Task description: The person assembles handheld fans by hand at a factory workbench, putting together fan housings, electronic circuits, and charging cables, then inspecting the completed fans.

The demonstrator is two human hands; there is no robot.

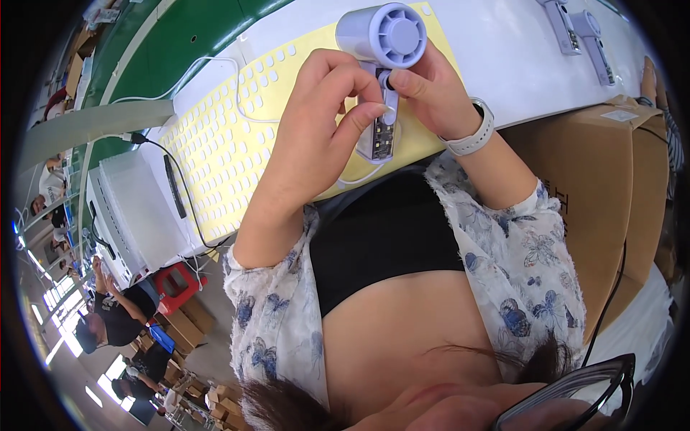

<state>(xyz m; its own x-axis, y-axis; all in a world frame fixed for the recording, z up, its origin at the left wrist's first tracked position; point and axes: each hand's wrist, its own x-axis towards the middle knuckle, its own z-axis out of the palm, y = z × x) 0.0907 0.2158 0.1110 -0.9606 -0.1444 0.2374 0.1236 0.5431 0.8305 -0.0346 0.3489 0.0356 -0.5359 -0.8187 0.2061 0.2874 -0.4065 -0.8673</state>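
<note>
A lavender handheld fan (pixel 381 36) stands over the table with its round head toward the far side. Its handle is uncovered, and a circuit board (pixel 383 136) shows inside. My right hand (pixel 442 93) grips the fan below the head, thumb pressed on the upper handle beside a small dark round part. My left hand (pixel 327 118) is closed in a pinch at the middle of the handle. A small pale piece (pixel 389 115) is at its thumb tip; whether the fingers hold it is unclear. Under the fan lies a yellow sheet (pixel 287 66) with rows of white oval stickers.
Two more lavender fans (pixel 560 29) (pixel 594 47) lie at the far right of the white table. A cardboard box (pixel 586 154) stands at my right. Cables, including a black cable (pixel 180 176), run at the left beside a clear plastic sheet (pixel 140 208). Other people work farther left.
</note>
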